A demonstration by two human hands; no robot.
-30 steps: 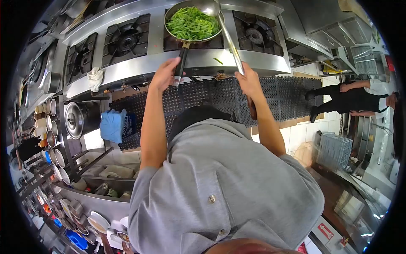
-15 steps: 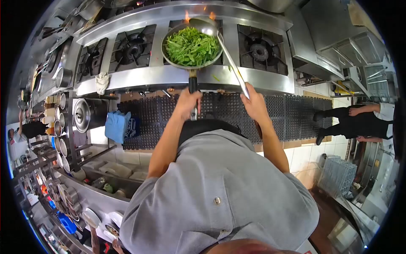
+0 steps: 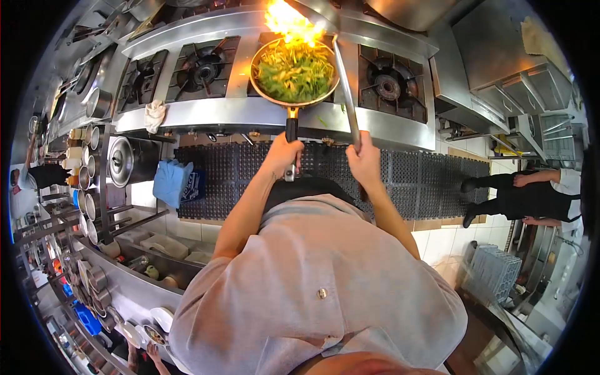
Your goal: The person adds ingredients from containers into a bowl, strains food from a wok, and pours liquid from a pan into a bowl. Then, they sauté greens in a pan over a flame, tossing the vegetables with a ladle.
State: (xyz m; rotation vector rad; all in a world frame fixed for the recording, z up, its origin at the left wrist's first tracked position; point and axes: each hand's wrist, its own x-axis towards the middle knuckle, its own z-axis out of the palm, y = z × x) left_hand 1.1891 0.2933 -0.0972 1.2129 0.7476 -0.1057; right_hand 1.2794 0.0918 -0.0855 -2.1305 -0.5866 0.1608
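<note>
My left hand point(image 3: 282, 157) is wrapped round the black handle of a frying pan point(image 3: 272, 98) over a stove burner. Chopped leafy greens point(image 3: 294, 76) fill the pan, and a tall bright flame point(image 3: 290, 24) flares over its far rim. In my right hand point(image 3: 364, 161) is the long handle of a metal ladle point(image 3: 345, 81), slanting up along the pan's right side. The ladle's bowl cannot be made out beyond the pan. A few green scraps lie on the steel stove front to the right of the pan handle.
Other burners point(image 3: 389, 86) flank the pan. A white cloth point(image 3: 154, 116) lies on the stove's front edge. To the left stand a lidded stockpot point(image 3: 120, 160) and a blue bag point(image 3: 172, 182). A person in a black apron point(image 3: 534, 195) stands at right; others are at left.
The flame has grown from small tongues to a large flare. The pan has shifted slightly right and nearer me. The ladle's bowl has left the pan's far rim, and its handle stands steeper.
</note>
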